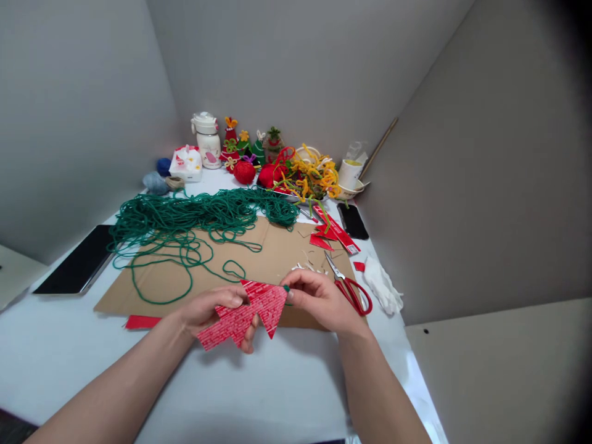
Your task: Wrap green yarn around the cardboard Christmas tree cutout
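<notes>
My left hand [213,313] grips a red patterned cardboard cut-out [247,311] shaped like an arrow or tree, thumb on top and fingers under it. My right hand [319,299] pinches the end of green yarn against the cut-out's right tip [286,288]. Both hands hover over the near edge of a brown cardboard sheet [272,250] on the white table [259,388]. A big tangle of green yarn [198,216] lies on the sheet's far left, with loose loops trailing toward my hands.
Red-handled scissors [349,287] lie right of my right hand, beside a white cloth [383,287]. Red card scraps [333,231], a black phone [353,221], a tablet [78,259] at left. Yarn ornaments, pipe cleaners [309,172], a cup [349,174] and a white jar [207,140] crowd the far corner.
</notes>
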Demonstrator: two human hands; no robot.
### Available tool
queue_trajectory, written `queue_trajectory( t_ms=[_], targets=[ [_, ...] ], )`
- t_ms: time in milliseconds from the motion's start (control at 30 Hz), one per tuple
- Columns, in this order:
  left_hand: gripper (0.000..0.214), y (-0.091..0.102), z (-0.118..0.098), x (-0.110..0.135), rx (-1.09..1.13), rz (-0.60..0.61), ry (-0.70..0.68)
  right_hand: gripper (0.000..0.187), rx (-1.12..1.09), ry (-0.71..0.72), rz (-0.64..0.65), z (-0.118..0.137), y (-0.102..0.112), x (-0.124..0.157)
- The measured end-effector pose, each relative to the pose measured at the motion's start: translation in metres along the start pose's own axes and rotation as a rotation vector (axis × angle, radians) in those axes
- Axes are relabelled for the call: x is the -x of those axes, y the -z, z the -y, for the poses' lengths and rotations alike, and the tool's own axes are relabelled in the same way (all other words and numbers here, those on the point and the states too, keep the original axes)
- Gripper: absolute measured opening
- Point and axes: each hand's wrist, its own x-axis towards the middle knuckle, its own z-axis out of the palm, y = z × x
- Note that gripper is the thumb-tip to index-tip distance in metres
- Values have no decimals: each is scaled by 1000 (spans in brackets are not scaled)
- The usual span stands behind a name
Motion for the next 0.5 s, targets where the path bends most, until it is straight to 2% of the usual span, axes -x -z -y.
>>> queue_trajectory(
  t_ms=[333, 500],
  targets=[
    [24, -8, -3, -1, -15, -9, -72, 17, 49, -18, -52, 3, 0, 0],
    [25, -11, -5, -3, 25, -76, -84, 18, 112, 11, -113, 4, 1, -1]
  ],
)
